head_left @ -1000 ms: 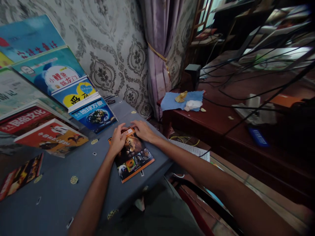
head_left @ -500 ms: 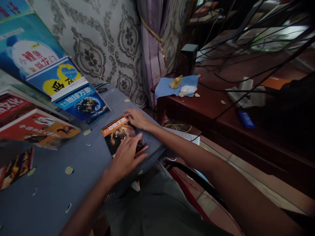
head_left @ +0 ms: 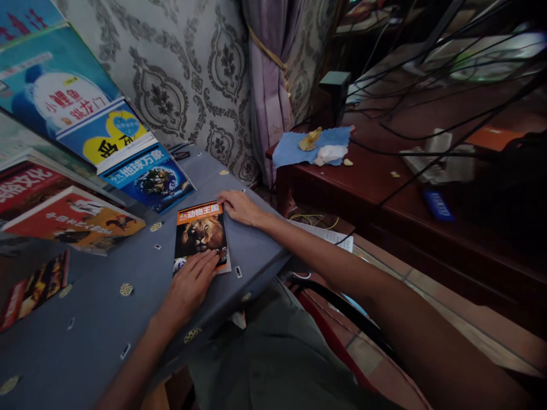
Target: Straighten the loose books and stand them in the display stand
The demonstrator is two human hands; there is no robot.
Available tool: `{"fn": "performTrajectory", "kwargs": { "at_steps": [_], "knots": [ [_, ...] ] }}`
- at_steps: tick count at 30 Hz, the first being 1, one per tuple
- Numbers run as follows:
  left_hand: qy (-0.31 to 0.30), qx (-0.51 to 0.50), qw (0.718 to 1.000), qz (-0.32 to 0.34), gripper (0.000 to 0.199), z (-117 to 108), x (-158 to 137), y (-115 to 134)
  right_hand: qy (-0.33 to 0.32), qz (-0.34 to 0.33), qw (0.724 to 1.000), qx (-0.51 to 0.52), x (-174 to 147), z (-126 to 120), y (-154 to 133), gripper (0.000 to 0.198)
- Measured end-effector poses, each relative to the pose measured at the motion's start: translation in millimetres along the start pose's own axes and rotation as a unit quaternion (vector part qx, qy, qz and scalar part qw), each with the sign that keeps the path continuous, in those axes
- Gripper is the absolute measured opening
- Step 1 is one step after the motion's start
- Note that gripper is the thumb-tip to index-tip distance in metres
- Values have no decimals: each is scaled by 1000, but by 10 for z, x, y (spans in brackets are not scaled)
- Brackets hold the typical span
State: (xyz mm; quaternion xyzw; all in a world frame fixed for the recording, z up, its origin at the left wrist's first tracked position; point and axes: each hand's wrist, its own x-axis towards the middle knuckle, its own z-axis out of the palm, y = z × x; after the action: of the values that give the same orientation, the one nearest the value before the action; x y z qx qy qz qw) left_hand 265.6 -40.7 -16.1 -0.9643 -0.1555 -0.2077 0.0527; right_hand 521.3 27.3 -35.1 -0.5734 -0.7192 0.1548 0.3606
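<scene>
A paperback book (head_left: pixel 200 228) with a lion and an orange title band on its cover lies closed on the grey tablecloth. My left hand (head_left: pixel 190 287) rests flat across its lower part, fingers stretched out and close together, covering some of the bottom edge. At the book's top right corner is my right hand (head_left: pixel 243 206), its fingers bent down and drawn together on the corner. Left of the book, a blue book with a globe (head_left: pixel 156 177) leans at the foot of other upright books.
An orange book (head_left: pixel 77 219) and a red book (head_left: pixel 32 181) stand to the left. A dark booklet (head_left: pixel 38 287) lies at the far left. On the right, a brown desk (head_left: pixel 337 185) carries cables and a blue cloth (head_left: pixel 286 149). The tablecloth's edge runs near my lap.
The lion book has turned until it sits straighter, its lower end swinging left. My left hand has slid left and down with its fingers flattened. My right hand stays at the corner.
</scene>
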Motion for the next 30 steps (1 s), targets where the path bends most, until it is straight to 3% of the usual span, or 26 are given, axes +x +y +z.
{"fn": "performTrajectory", "kwargs": {
  "at_steps": [10, 18, 24, 30],
  "knots": [
    [45, -98, 992, -65, 27, -43, -18, -24, -7, -34, 999, -2, -140, -1, -68, 35],
    [26, -94, 991, -89, 27, -51, -27, 13, -22, -82, 991, 102, -601, -83, -346, 38],
    [16, -63, 996, -59, 26, -41, -55, 4, -44, -134, 984, 106, -1021, -132, -474, 31],
    [-3, -22, 999, -29, 28, -45, -74, -16, -77, -196, 975, 77, -1107, -117, -463, 25]
  ]
}}
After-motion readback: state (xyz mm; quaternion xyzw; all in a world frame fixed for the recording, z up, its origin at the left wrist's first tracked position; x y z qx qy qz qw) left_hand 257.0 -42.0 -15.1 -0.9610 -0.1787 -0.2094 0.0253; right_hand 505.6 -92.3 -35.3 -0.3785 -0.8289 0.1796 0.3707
